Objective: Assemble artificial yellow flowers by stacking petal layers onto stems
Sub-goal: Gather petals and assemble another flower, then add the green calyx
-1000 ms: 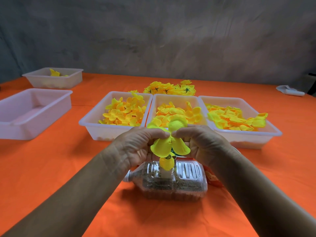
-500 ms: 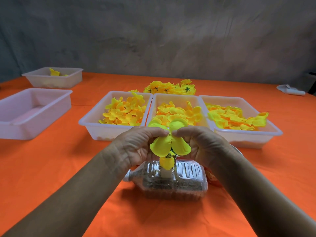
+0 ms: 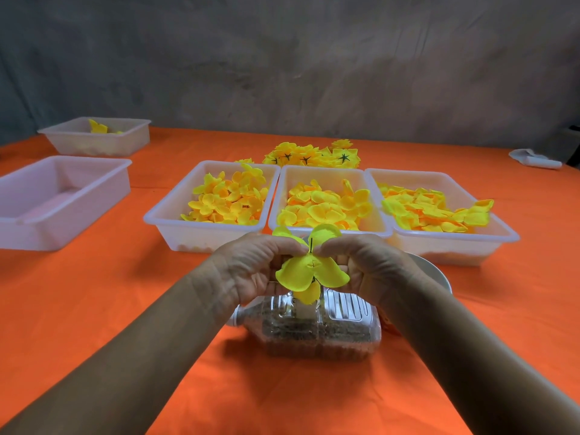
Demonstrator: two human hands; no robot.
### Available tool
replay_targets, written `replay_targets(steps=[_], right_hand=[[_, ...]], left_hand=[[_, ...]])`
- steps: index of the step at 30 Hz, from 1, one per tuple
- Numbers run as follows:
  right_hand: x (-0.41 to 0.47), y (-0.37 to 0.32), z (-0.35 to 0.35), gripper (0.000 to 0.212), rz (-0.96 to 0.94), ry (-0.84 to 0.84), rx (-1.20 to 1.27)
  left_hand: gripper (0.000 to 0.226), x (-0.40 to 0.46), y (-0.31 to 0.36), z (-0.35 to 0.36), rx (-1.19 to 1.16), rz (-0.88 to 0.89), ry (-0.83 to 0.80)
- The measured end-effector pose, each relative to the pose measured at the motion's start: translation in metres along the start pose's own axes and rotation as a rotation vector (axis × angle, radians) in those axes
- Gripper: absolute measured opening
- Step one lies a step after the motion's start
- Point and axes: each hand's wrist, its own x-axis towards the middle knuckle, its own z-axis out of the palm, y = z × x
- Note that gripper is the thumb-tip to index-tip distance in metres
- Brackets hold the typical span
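Both my hands pinch one yellow petal layer (image 3: 309, 271) between them, left hand (image 3: 251, 266) and right hand (image 3: 367, 265) fingertips meeting at a thin dark stem (image 3: 311, 244) poking through its centre. It is held above a clear bottle (image 3: 320, 328) lying on the orange tabletop (image 3: 94, 293).

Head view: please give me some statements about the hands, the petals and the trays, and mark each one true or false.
1. Both hands, left hand and right hand, pinch the yellow petal layer. True.
2. The plastic bottle stands upright. False: it lies on its side.
3. Three trays side by side hold petals; the middle tray is one. True.
4. The near-left tray is full of petals. False: no petals show in it.
5. The cloth is blue. False: orange.
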Motion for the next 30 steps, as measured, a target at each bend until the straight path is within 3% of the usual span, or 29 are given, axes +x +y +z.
replay_targets(steps=[8,18,25,30], right_hand=[[-0.002,0.004,-0.001,0.032,0.009,-0.003,-0.063],[-0.001,0.012,-0.003,0.011,0.009,0.023,-0.144],[-0.002,0.009,-0.003,0.025,0.032,0.013,-0.152],[-0.004,0.004,-0.004,0.004,0.059,-0.025,-0.181]], left_hand=[[0.006,0.004,-0.004,-0.006,0.056,0.021,-0.037],[0.012,0.003,-0.010,-0.004,0.114,0.019,-0.032],[0.002,0.008,-0.006,-0.010,0.180,0.000,-0.089],[0.003,0.008,0.010,-0.015,0.259,-0.010,-0.137]])
